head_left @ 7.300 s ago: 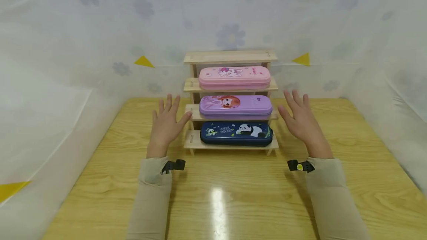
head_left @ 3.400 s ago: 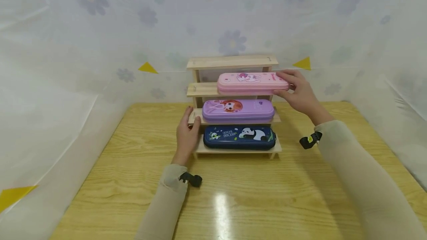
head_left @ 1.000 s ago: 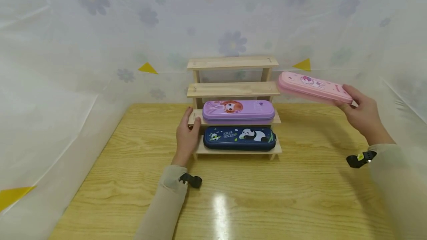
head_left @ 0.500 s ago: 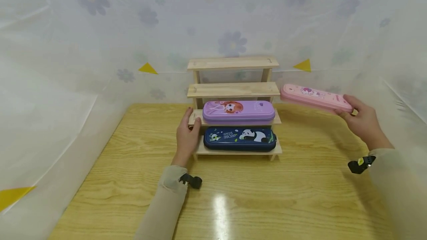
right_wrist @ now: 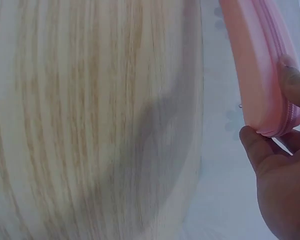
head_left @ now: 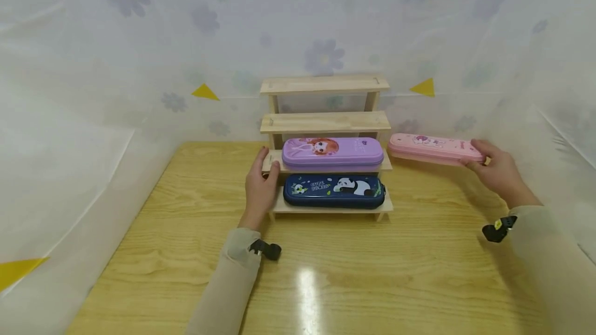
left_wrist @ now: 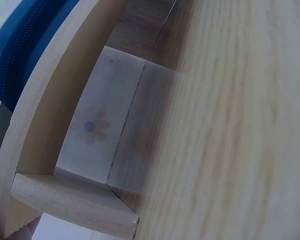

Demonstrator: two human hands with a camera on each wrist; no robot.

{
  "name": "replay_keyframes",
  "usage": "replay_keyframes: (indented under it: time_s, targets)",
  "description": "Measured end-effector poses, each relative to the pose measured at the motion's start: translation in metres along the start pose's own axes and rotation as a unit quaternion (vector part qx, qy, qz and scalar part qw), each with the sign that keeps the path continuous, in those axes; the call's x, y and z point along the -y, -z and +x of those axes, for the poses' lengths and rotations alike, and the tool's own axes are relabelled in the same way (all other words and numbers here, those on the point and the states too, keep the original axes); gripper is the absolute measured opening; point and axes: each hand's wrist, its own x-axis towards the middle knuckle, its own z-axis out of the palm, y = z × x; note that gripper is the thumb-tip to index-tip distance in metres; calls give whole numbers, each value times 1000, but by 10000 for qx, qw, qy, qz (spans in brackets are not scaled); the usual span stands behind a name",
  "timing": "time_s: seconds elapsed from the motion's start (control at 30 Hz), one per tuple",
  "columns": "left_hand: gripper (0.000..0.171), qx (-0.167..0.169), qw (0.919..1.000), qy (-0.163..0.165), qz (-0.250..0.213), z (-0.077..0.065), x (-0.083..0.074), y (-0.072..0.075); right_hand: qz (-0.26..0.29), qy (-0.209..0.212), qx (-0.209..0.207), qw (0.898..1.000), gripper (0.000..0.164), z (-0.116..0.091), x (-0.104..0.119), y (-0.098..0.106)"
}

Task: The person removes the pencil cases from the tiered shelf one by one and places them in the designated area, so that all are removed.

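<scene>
In my right hand [head_left: 497, 169] I'm holding the pink pencil case [head_left: 435, 151] by its right end — a long box with rounded corners, its printed lid facing up, a white rabbit showing near the middle and red lettering near my grip. Its zip is running shut around the side, and the whole case is hanging just above the table [head_left: 396, 268], its far end just beside the wooden rack [head_left: 326, 122]. That pale four-step rack is standing upright, and my left hand [head_left: 261, 187] is holding its left side.
</scene>
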Motion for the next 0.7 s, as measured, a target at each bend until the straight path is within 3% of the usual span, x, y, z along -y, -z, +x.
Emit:
replay_keyframes:
  time_s: [0.2, 0.43, 0.7]
  targets:
    - [56, 30, 10000, 58, -30, -1, 0, 0, -611, 401, 175, 9972, 66, 7, -4, -7]
    - [55, 38, 10000, -20, 4, 0, 2, 0, -756, 153, 718, 9944, 64, 5, -6, -9]
    - [56, 43, 10000, 7, -6, 0, 1, 0, -929, 268, 585, 9936, 60, 6, -5, -15]
